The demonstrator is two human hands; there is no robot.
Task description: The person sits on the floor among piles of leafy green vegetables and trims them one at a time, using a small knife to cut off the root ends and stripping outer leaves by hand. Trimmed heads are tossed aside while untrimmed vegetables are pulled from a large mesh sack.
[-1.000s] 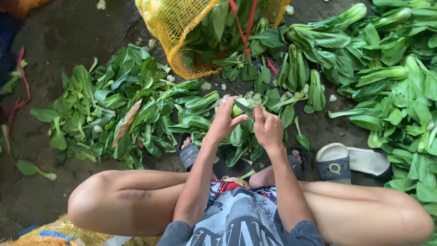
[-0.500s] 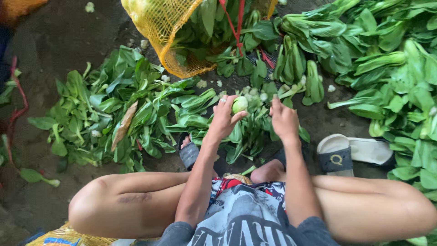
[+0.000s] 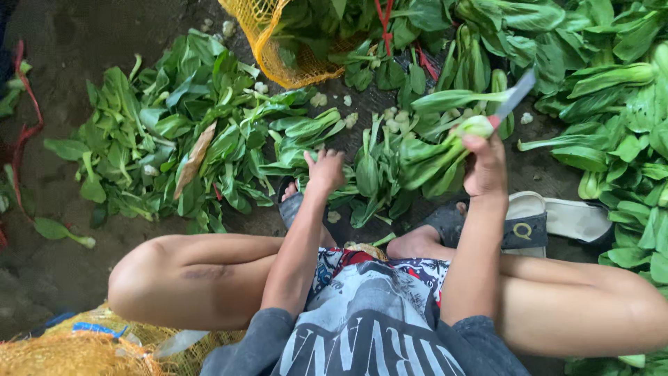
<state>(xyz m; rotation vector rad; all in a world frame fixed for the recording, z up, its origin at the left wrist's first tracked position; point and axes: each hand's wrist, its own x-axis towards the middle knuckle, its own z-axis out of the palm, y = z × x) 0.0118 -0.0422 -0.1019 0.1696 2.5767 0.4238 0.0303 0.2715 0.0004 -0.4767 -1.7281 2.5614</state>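
Fingers [image 3: 480, 143] of the right hand [image 3: 486, 166] are curled shut around a bok choy head [image 3: 438, 150], pinching it near its pale stem end, which sits just above the fingertips. Its leaves hang down and to the left of that grip. A knife [image 3: 513, 95] rises from the same fist, its blade slanting up and to the right past the fingertips; how the handle sits in the palm is hidden.

Well to the left, the left hand [image 3: 325, 170] is spread open, fingers apart, holding nothing, hovering over or just touching loose leaves; contact cannot be told. Directly under and beyond those fingers lies a small heap of trimmed greens [image 3: 379, 174]. Farther left spreads a loose leaf pile [image 3: 181, 139] on the dark ground [image 3: 90, 56].

Pale cut stem bits [image 3: 393, 125] are scattered between the two hands and a little above them. Beyond these, above the left hand, a yellow mesh bag [image 3: 275, 42] lies open with greens spilling from it. To the right of the right hand lies a big heap of whole bok choy [image 3: 612, 104].

Below the right wrist, a dark sandal [image 3: 518, 233] sits beside a white sandal [image 3: 577, 219]. Nearer the body, the bare knees bend outward, and another yellow mesh sack [image 3: 76, 348] lies at lower left.
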